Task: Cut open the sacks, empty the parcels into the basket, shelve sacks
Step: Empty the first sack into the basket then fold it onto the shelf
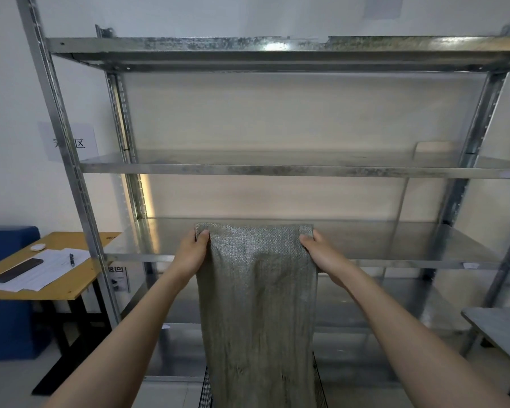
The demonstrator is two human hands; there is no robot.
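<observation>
both hands — left hand (192, 251), right hand (321, 252) — grip the sack (256, 290) over the shelf (395, 242).

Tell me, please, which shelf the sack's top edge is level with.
The third shelf from the top: the left hand and right hand grip the sack at its height, while the two above stand higher.

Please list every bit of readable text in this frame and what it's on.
"区" on the wall sign; the character before it is mostly hidden by the rack upright.
The label lower down beside that upright: too blurred.
The papers on the table: print too small.
The sack: no text visible.
</observation>
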